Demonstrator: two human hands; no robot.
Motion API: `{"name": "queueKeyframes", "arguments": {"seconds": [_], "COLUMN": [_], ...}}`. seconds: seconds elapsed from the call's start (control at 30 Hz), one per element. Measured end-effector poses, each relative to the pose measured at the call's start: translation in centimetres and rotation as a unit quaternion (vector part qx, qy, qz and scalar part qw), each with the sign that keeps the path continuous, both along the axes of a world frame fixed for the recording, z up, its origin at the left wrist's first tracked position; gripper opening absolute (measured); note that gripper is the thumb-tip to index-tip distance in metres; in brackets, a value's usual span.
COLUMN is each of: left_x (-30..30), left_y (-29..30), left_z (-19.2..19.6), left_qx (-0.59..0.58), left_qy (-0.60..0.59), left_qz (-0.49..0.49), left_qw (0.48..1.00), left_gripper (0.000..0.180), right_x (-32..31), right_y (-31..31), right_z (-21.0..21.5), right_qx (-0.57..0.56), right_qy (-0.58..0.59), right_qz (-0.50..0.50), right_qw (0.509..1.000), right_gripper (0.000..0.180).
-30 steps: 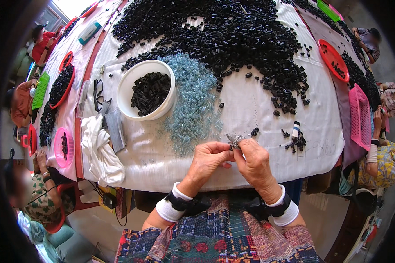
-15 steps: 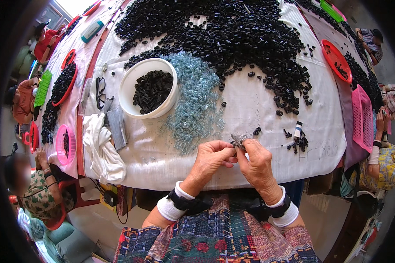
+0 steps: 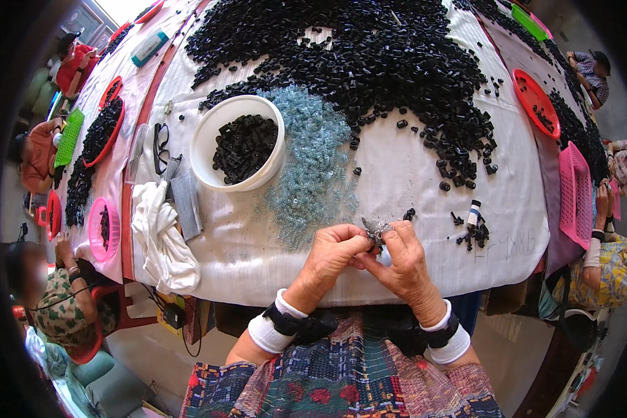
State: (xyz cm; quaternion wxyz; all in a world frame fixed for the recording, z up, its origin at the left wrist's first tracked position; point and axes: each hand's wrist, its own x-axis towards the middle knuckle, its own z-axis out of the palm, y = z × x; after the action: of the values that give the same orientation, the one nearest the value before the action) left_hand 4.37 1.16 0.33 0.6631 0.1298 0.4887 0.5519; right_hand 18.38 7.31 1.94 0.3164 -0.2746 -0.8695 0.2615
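Note:
My left hand point(image 3: 327, 263) and my right hand point(image 3: 405, 266) meet near the front edge of the table, thumbs and fingers closed in a pinch. At the right fingertips shows a small grey pointed piece point(image 3: 375, 226) with a darker bit beneath it; its kind is too small to make out. What the left fingers pinch is mostly hidden. Just beyond my right hand lies a small black part point(image 3: 409, 214). Ahead spreads a heap of small clear bluish rings point(image 3: 306, 167), beside a white bowl point(image 3: 196, 155) holding black plastic parts point(image 3: 245, 148).
A large pile of black parts point(image 3: 355, 63) covers the far table. To the right stands a small white bottle point(image 3: 474, 211) among black bits. White cloth point(image 3: 161, 237), grey strips point(image 3: 186, 205) and eyeglasses point(image 3: 161, 148) lie left. Other people sit around with red trays point(image 3: 534, 104) and pink baskets point(image 3: 575, 195).
My fingers have shifted slightly around the small piece. The right fingertips have turned a little, and the grey point shows more clearly now. The view has moved slightly.

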Motion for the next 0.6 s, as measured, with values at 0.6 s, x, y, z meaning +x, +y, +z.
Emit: {"name": "queueKeyframes", "arguments": {"seconds": [0.6], "left_x": [-0.42], "left_y": [-0.25], "left_z": [0.08], "left_qx": [-0.007], "left_qy": [0.0], "left_qz": [-0.037], "left_qw": [0.999], "left_gripper": [0.021], "right_x": [0.58], "right_y": [0.47], "right_z": [0.16], "right_qx": [0.029], "right_qy": [-0.01], "right_qz": [-0.005], "right_qw": [1.0], "right_gripper": [0.023]}}
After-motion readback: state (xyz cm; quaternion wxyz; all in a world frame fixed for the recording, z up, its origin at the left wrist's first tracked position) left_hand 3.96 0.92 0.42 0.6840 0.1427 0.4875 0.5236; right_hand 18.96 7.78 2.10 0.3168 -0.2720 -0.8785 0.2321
